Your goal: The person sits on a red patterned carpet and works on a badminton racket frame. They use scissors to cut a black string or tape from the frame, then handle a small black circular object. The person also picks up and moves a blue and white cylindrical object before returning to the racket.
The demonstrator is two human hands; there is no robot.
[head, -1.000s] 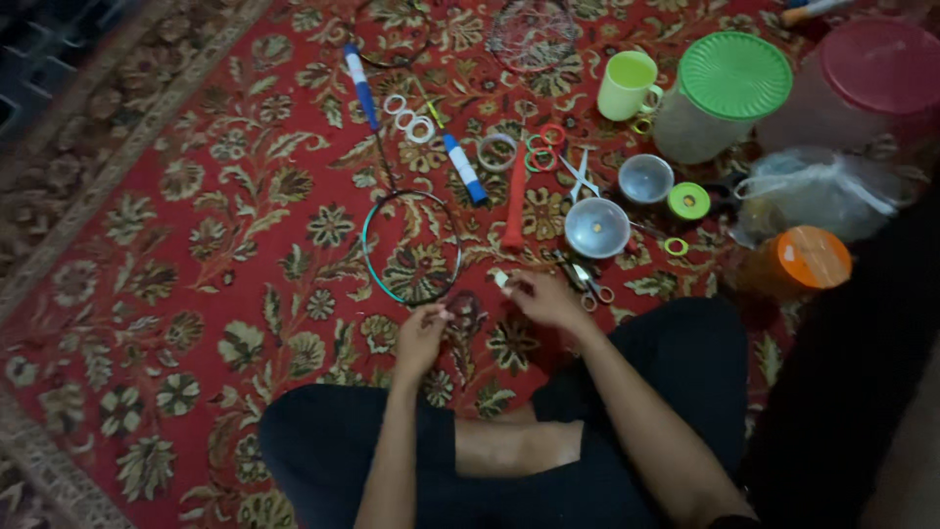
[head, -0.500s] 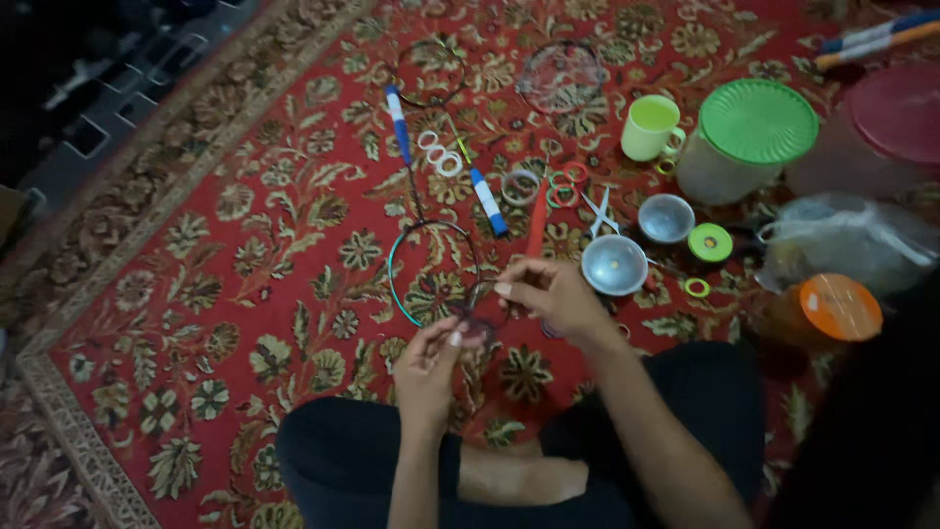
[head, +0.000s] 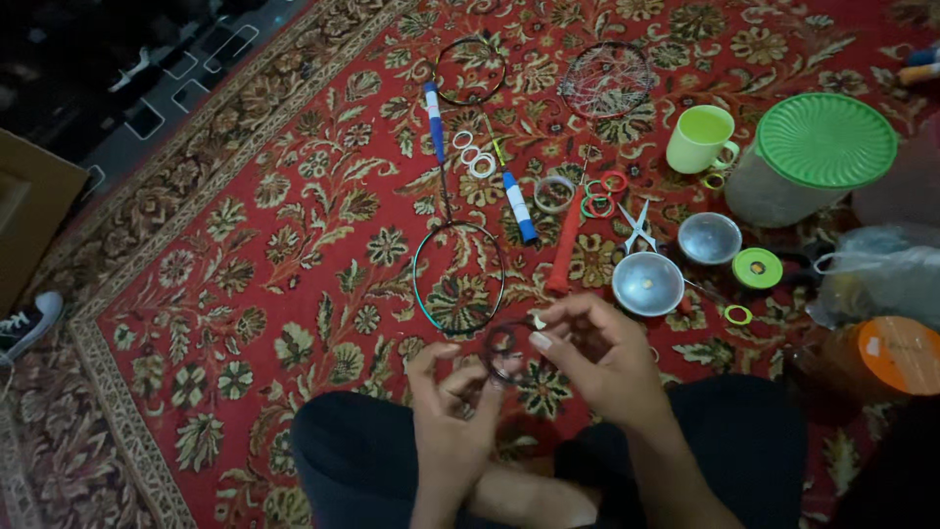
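**Dark ring held in both hands, wrapping looks barely begun**

Person sits cross-legged on a red floral carpet (head: 245, 245). Left hand (head: 452, 411) and right hand (head: 597, 358) hold 1 small dark ring (head: 506, 353) between them, above the lap, just near the bigger teal-rimmed hoop (head: 458, 278) lying on the carpet. Left fingers pinch the ring's lower left edge; right thumb and forefinger close narrowly on its upper right edge, with a small pale bit at the fingertips, too small to identify.

Progress, judged from this view: the ring looks bare and dark all round, no visible covering, so work on it seems at an early stage. Blur hides detail.

Around: 3 white rings (head: 471, 155) beside a blue-and-white handle (head: 519, 206), 2 red and green rings (head: 599, 194), a red stick (head: 565, 245), scissors (head: 638, 225), 2 metal bowls (head: 647, 283), a green cup (head: 701, 138), a green-lidded container (head: 811, 157), a wire web hoop (head: 607, 80) that looks finished, another plain dark hoop (head: 470, 71) well apart at the top. Several loose rings lie untouched, so much seems left.
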